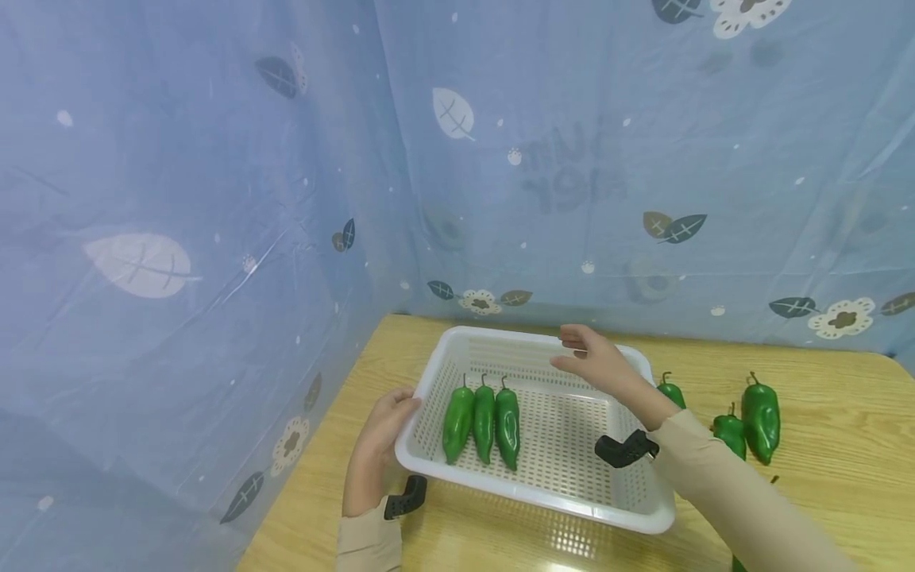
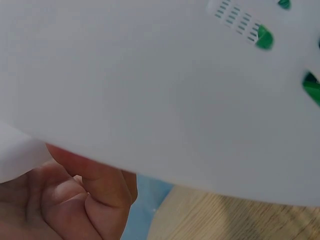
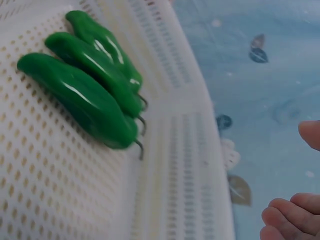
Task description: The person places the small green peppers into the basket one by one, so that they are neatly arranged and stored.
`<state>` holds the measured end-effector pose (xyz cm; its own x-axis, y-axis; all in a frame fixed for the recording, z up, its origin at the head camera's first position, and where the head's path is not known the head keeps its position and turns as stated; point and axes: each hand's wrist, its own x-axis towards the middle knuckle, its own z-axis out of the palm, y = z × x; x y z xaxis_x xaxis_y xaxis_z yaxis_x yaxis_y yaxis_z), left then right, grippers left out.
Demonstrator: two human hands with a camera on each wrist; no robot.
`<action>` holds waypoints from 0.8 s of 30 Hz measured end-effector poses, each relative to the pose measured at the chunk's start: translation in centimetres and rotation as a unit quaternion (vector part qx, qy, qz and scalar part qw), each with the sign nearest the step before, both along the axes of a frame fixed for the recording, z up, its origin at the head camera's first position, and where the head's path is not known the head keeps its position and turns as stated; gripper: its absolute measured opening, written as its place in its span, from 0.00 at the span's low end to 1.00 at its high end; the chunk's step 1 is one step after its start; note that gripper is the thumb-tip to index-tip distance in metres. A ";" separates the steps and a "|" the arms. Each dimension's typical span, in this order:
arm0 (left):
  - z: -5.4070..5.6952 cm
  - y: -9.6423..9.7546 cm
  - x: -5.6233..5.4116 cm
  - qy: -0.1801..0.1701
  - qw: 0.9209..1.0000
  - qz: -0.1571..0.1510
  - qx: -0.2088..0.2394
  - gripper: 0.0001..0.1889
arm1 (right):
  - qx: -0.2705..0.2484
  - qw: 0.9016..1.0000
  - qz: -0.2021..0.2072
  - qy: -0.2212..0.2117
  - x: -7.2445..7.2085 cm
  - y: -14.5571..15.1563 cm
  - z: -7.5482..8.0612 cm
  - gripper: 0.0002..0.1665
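A white perforated plastic basket [image 1: 529, 498] is on the wooden table. Three green peppers [image 1: 484, 425] lie side by side in its left half, stems toward the back wall; the right wrist view shows these peppers [image 3: 80, 97] close up. My left hand [image 1: 386, 421] grips the basket's left rim, its fingers curled under the edge [image 2: 100, 185] in the left wrist view. Over the basket's back right part hovers my right hand [image 1: 593, 361], thumb and fingers apart and nothing between them.
More green peppers [image 1: 761, 421] lie on the table [image 1: 843, 445] right of the basket, some partly hidden behind my right forearm. A blue patterned sheet [image 1: 572, 238] hangs along the table's back and left sides. Black wrist mounts [image 1: 625, 450] sit on both wrists.
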<state>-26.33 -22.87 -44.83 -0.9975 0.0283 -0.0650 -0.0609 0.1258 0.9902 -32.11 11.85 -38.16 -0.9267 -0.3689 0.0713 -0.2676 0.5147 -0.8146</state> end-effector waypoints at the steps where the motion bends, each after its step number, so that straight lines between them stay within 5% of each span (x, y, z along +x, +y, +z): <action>1: 0.0 0.0 0.0 -0.001 1.000 0.000 -0.002 0.20 | -0.004 1.000 -0.001 0.005 0.2 0.6 0.2 0.41; 15: 0.1 0.1 -0.1 -0.003 1.000 0.004 -0.002 0.21 | 0.010 0.998 -0.045 0.035 2.7 8.1 2.1 0.44; 24: -0.2 0.0 -0.2 -0.001 1.000 -0.009 -0.013 0.22 | 0.051 0.994 -0.098 0.015 5.5 13.3 0.6 0.46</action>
